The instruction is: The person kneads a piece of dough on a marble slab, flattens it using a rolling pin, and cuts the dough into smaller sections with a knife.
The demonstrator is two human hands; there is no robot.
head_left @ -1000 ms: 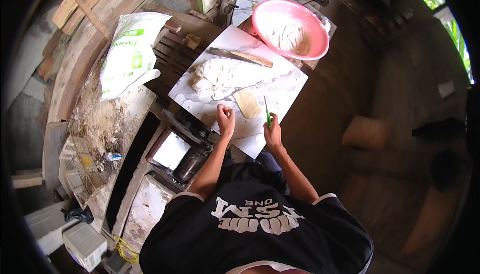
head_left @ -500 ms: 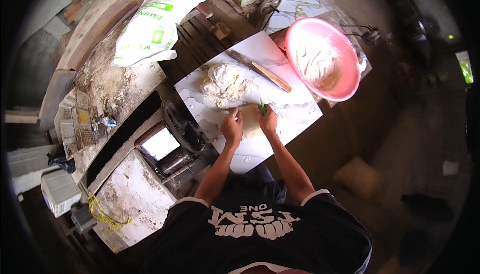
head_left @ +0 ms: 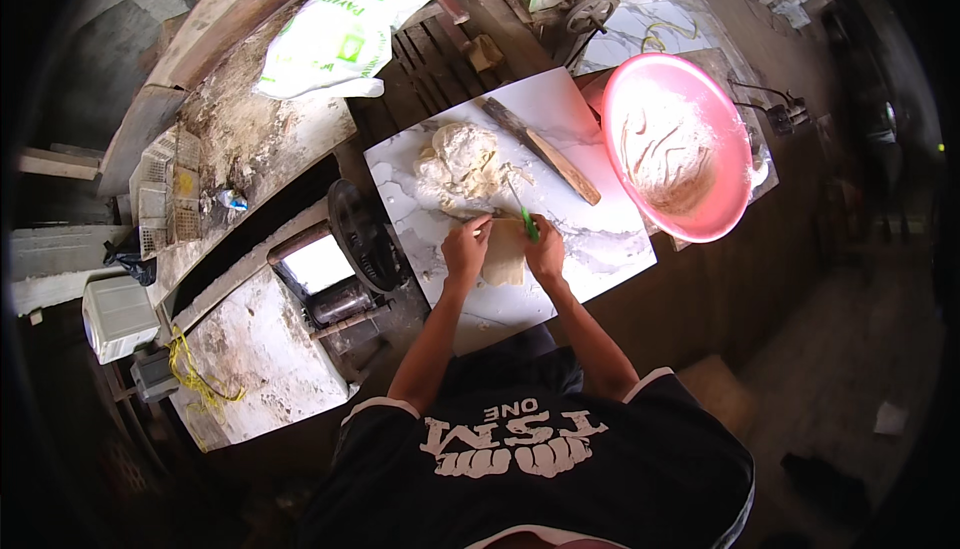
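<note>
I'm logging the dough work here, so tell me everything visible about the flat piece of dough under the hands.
The flat piece of dough is pale tan, roughly rectangular and rolled thin. It lies flat on the white marbled board, near its front edge and just in front of the larger lumpy dough mass. The left hand rests on its left edge and the right hand, holding a green-handled tool, on its right edge.

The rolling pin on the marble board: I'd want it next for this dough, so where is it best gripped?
Probably at the near, lower-right end of the wooden rolling pin, coming from the right. It lies flat and diagonal; its far end is beside the dough heap, while the near end sits on bare marble board, closest to the right hand.
</note>
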